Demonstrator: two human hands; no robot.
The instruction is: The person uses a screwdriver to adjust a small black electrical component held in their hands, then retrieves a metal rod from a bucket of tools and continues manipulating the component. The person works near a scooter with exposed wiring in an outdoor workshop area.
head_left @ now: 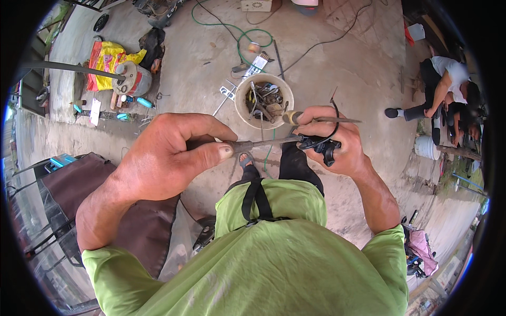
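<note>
My left hand [168,152] is closed round the dark handle of a screwdriver [269,141], whose thin shaft points right. The tip meets a small black part with a cable [328,150], gripped in my right hand [342,138]; its exact kind I cannot make out. A loop of black cable rises from that part and ends in a thin reddish wire. Also in my right hand, a second screwdriver [292,117] with a yellow and black handle lies across the fingers, its shaft pointing right. Both hands are raised in front of my green shirt.
A white bucket [239,108] of tools and metal pieces stands on the concrete just beyond my hands. Green hose [237,45] and dark cables cross the ground. At left are a lidded white drum [138,81] and brown cover [132,226]; at right, a seated person [448,81].
</note>
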